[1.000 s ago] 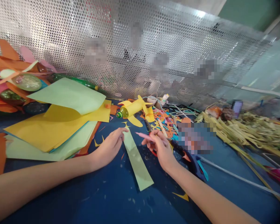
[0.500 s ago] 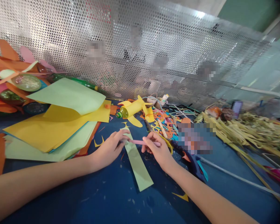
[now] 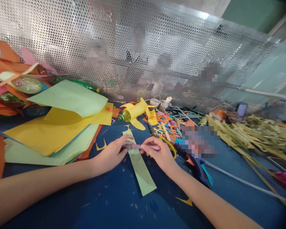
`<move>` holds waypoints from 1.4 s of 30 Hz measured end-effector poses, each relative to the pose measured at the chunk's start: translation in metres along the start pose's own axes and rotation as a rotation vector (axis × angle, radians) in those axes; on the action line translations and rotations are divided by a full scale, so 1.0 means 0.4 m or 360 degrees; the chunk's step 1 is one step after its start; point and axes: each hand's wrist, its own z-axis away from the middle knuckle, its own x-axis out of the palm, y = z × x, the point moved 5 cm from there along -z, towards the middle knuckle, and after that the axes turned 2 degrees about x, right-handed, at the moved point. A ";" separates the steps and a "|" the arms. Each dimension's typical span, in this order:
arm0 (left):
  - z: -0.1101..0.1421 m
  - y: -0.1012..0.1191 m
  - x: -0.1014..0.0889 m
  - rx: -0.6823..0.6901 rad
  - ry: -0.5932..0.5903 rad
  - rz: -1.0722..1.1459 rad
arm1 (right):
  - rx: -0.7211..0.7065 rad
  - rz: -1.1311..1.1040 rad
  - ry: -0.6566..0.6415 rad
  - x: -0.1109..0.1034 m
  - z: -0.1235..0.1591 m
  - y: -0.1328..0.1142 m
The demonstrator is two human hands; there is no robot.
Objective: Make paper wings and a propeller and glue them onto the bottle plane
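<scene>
A slim pink pen (image 3: 136,146) lies level between my two hands, above a pale green paper strip (image 3: 143,175) on the blue tabletop. My left hand (image 3: 115,152) pinches the pen's left end; its fingertips hide that end. Around the barrel close the fingers of my right hand (image 3: 157,155), and the pen's other end pokes out past the thumb. Just beyond my right hand lie scissors (image 3: 173,152) with yellow handles. Farther back rests a yellow-wrapped bottle (image 3: 136,111) with paper fins and a green cap.
Stacked coloured paper (image 3: 50,133) covers the left side, with decorated bottles (image 3: 27,84) behind. Paper scraps (image 3: 170,125) and dry husks (image 3: 248,130) spread to the right. A perforated metal screen (image 3: 124,63) stands at the back, people visible through it.
My right hand has moved slightly left with the pen, nearer my left hand, so less of the pen shows between them. The paper strip has stayed put.
</scene>
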 end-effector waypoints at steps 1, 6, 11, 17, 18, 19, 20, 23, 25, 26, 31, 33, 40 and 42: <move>0.001 0.000 0.002 0.0002 -0.0014 0.0020 | -0.0002 0.0030 -0.0021 0.002 0.001 -0.001; 0.009 -0.011 0.006 0.0016 -0.0073 0.0332 | -0.0009 0.0127 -0.0088 0.006 0.006 -0.006; -0.006 -0.035 -0.009 -0.0127 0.0012 0.0962 | 0.0047 0.0136 -0.0117 0.009 0.005 0.001; -0.026 -0.046 -0.019 -0.0333 0.0212 0.1426 | 0.0027 0.0114 -0.0134 0.012 0.006 -0.007; -0.025 -0.043 -0.018 -0.0319 0.0203 0.1448 | 0.0020 0.0122 -0.0147 0.014 0.007 -0.010; -0.023 -0.038 -0.017 -0.0301 0.0187 0.1474 | 0.0011 0.0133 -0.0162 0.016 0.009 -0.012; -0.020 -0.034 -0.014 -0.0287 0.0163 0.1501 | 0.0002 0.0147 -0.0175 0.017 0.010 -0.015; -0.013 -0.025 -0.005 -0.0288 0.0121 0.1585 | -0.0019 0.0185 -0.0173 0.018 0.013 -0.021; -0.011 -0.024 -0.001 -0.0302 0.0132 0.1674 | -0.0001 0.0190 -0.0173 0.019 0.014 -0.022; -0.011 -0.024 0.000 -0.0304 0.0144 0.1733 | 0.0021 0.0181 -0.0180 0.021 0.014 -0.021; -0.016 -0.020 0.005 -0.0252 0.0071 0.1965 | 0.0097 0.0166 -0.0192 0.030 0.014 -0.021; -0.018 -0.019 0.004 -0.0220 0.0057 0.1981 | 0.0077 0.0192 -0.0187 0.032 0.014 -0.023; -0.015 -0.017 0.005 -0.0194 0.0003 0.1903 | 0.0067 0.0116 -0.0198 0.044 0.021 -0.020; -0.013 -0.015 0.004 -0.0191 -0.0007 0.1885 | 0.0051 0.0109 -0.0201 0.050 0.024 -0.023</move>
